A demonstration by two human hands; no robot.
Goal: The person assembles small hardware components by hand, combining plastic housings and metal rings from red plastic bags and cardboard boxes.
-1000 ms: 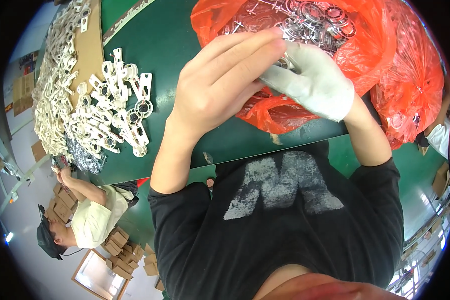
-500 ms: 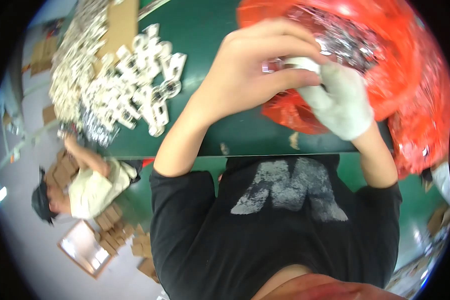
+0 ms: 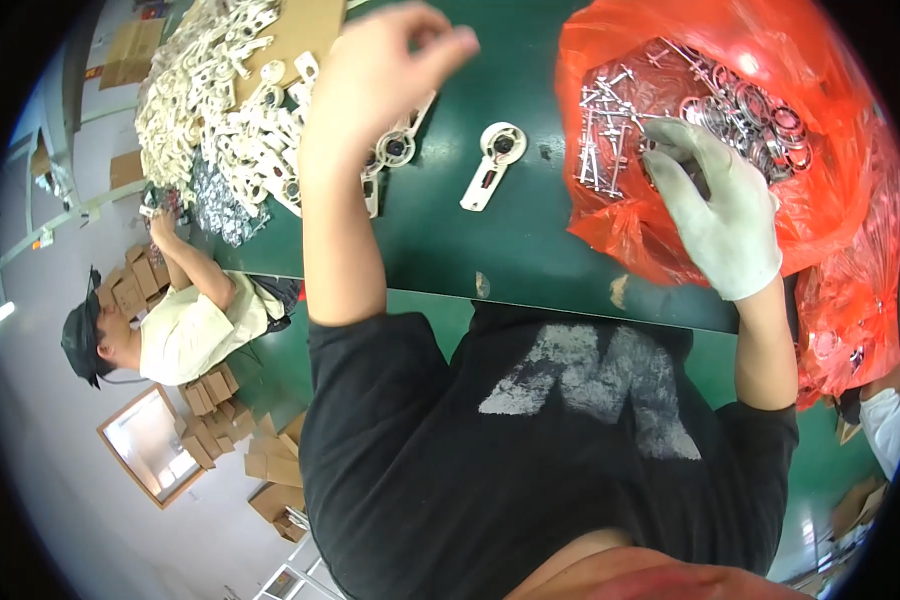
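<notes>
My bare left hand (image 3: pixel 370 90) is raised over the near edge of the pile of white plastic housings (image 3: pixel 235 130). Its thumb stands apart from the curled index finger, and no object shows between them. A single white plastic housing (image 3: pixel 490 165), with a round ring at one end and a straight handle, lies on the green table (image 3: pixel 450 245) between my hands. In a white glove, my right hand (image 3: pixel 715 215) hovers at the opened red plastic bag (image 3: pixel 615 235). Its thumb and fingers are apart beside thin metal rods (image 3: pixel 600 130) and shiny metal rings (image 3: pixel 760 120).
Cardboard (image 3: pixel 305 35) lies behind the housings. A second red bag (image 3: pixel 845 330) hangs at the table's right end. To the left, another person (image 3: pixel 195 320) handles small parts beside clear plastic packets (image 3: pixel 228 205). Cardboard boxes (image 3: pixel 215 415) stand on the floor.
My hands were together over the table around a white piece. Now they are apart: the left has moved left, the right lies over the bag, and a housing rests on the table between them.
</notes>
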